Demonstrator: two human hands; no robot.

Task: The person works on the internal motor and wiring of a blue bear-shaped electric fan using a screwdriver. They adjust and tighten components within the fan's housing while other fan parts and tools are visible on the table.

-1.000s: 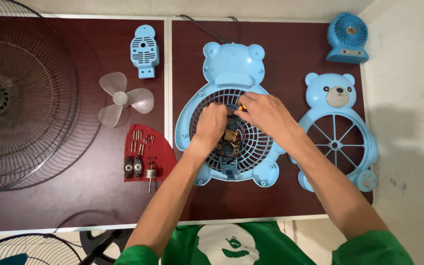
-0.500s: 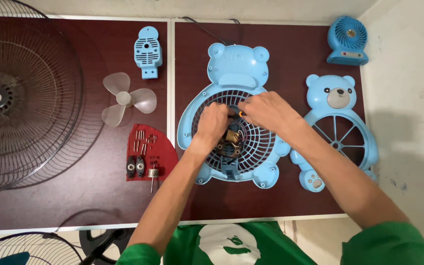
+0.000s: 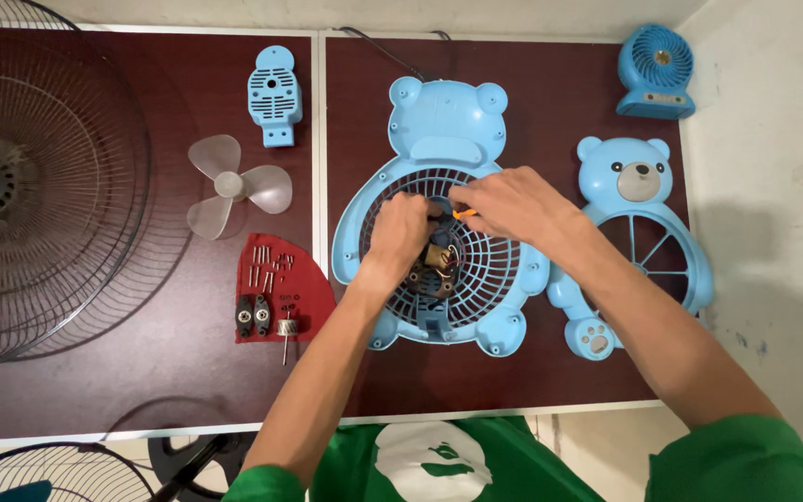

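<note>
At the far left edge lies a large round wire fan guard on the dark red-brown table. Right of it rests a translucent three-blade fan propeller, with a small light-blue plastic motor cover beyond it. Nearer, a red cloth carries loose screws, two small black parts and a metal shaft piece.

In the middle lies the light-blue bear-shaped plastic fan housing, its round grille facing up. The left hand is curled over the grille's centre, fingers closed around the small copper-wound motor seated there. The right hand meets it from the right, fingertips pinched on a small orange-tipped item just above the motor; what it is cannot be told.

Right of the housing lies a light-blue bear-faced front grille, and in the far right corner stands a small blue round desk fan.
</note>
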